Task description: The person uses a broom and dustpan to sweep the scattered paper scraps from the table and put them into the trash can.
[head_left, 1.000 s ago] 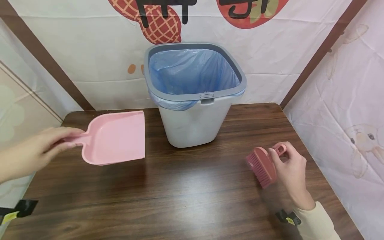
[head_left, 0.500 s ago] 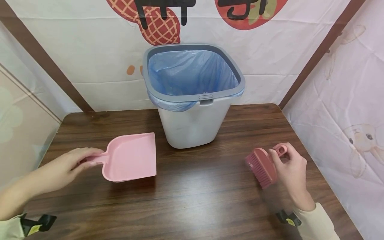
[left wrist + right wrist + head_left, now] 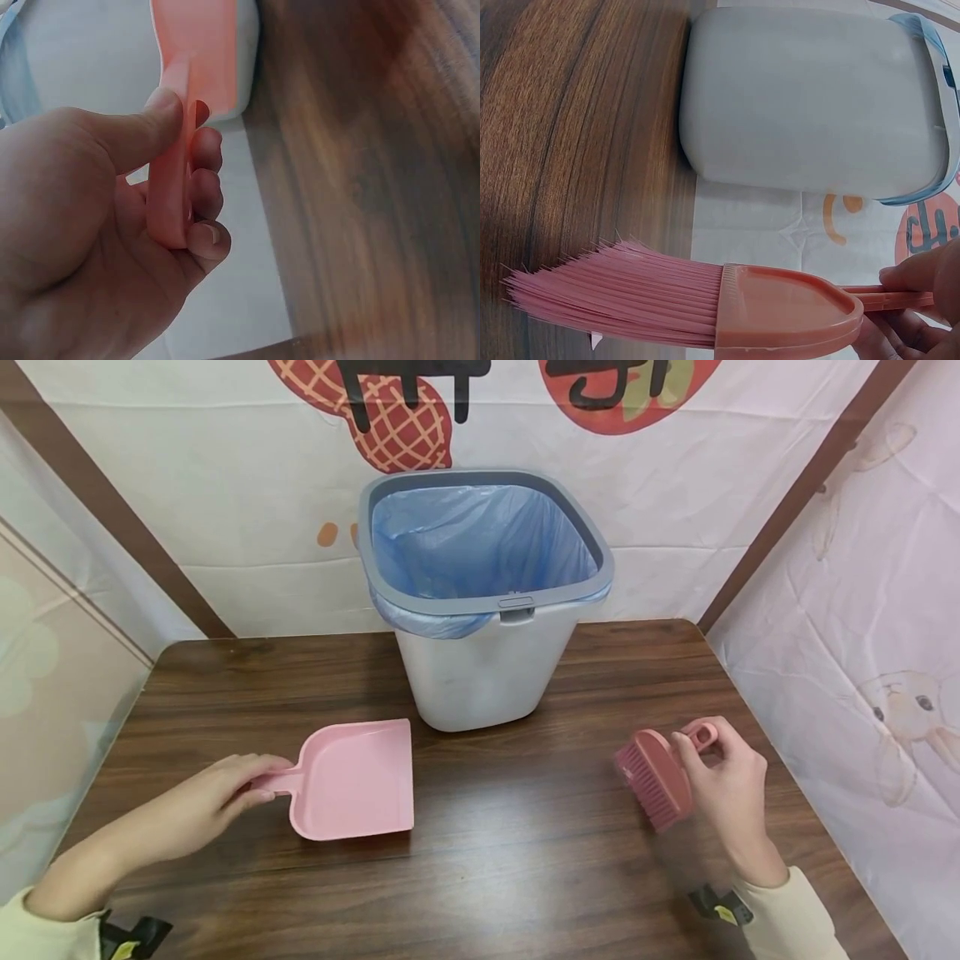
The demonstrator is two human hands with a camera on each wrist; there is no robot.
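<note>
My left hand (image 3: 225, 793) grips the handle of a pink dustpan (image 3: 356, 781), its flat lip facing right, low over the left half of the table. The left wrist view shows thumb and fingers wrapped round the dustpan's handle (image 3: 171, 187). On the right, my right hand (image 3: 727, 781) pinches a small pink hand brush (image 3: 663, 777) by its short looped handle. Its bristles (image 3: 622, 296) point down and left, their tips at the tabletop in the right wrist view. The dustpan's tray holds nothing visible.
A light grey trash bin (image 3: 480, 681) with a grey rim and a blue liner (image 3: 480, 543) stands at the back middle of the dark wooden table (image 3: 487, 877). Printed white cloth (image 3: 247, 502) hangs behind and at both sides. A small pale scrap (image 3: 595, 340) shows beneath the bristles.
My left hand has brought the dustpan down and to the right, closer over the table in front of the bin. The right hand and brush have stayed in place.
</note>
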